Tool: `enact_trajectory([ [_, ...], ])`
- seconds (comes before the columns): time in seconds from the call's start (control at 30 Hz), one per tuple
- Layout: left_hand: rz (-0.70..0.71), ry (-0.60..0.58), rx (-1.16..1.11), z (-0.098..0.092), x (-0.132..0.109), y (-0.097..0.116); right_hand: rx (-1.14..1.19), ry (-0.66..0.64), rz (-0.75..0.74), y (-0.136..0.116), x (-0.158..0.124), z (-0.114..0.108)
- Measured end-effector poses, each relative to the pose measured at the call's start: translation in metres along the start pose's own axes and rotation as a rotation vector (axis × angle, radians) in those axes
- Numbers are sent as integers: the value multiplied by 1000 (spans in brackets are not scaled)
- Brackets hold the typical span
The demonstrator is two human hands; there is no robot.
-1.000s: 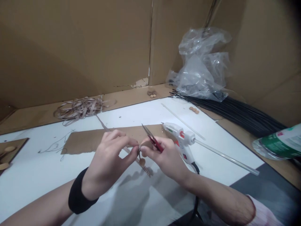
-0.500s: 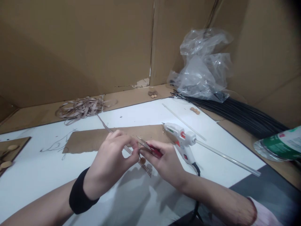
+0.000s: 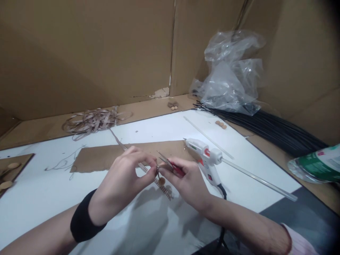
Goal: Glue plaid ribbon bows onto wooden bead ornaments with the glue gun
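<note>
Thumb and forefinger of my left hand (image 3: 130, 173) are pinched together, touching the fingertips of my right hand (image 3: 188, 179). A small round brown ball (image 3: 161, 181) dangles on a short thin stem from between the fingertips; its upper end is hidden. My right hand is closed around red-handled scissors (image 3: 177, 170), whose metal blades point up and left. Brown-and-white gingham ribbon (image 3: 120, 144) runs behind my left hand, and its frayed end shows just below the ball. Whether the fingers also grip the ribbon cannot be made out.
A cardboard strip (image 3: 92, 159) lies beyond my hands. Close by on the right is a white glue gun (image 3: 198, 146) with a long glue stick and cord. Tangled ribbon (image 3: 97, 122), black rods (image 3: 265, 129), a plastic bag (image 3: 228, 78) and a green-labelled bottle (image 3: 316, 164) sit along the edges.
My left hand has shifted slightly, its wrist lower and to the left. The scissors have tilted a little, their tips now slightly higher and further right. The ball still hangs between the hands.
</note>
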State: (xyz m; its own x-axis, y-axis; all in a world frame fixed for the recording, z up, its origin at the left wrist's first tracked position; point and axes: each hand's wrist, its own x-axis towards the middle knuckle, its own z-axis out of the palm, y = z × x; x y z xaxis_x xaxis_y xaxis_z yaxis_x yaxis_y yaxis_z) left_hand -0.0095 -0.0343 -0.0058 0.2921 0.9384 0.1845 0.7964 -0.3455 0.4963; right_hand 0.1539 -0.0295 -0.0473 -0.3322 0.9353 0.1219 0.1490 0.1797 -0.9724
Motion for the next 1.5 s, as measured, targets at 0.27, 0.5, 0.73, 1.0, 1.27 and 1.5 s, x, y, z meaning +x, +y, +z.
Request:
enact_trajectory([
  [0.27,-130,-56,-26,2,2,1,-93,31,-35,4,-3,3],
  [0.5,-115,-67,-16,2,3,6,-78,9,-82,5,-4,3],
  [0.73,-103,-11,-25,5,2,6,-4,-20,-3,2,-3,1],
  [1.0,-54,54,-127,14,-1,-2,78,19,57,0,3,-1],
  [1.27,-170,-19,-318,10,2,-7,133,44,235,-8,12,-11],
  [1.5,-144,43,-263,13,-1,-1,237,-87,204,-4,13,-12],
])
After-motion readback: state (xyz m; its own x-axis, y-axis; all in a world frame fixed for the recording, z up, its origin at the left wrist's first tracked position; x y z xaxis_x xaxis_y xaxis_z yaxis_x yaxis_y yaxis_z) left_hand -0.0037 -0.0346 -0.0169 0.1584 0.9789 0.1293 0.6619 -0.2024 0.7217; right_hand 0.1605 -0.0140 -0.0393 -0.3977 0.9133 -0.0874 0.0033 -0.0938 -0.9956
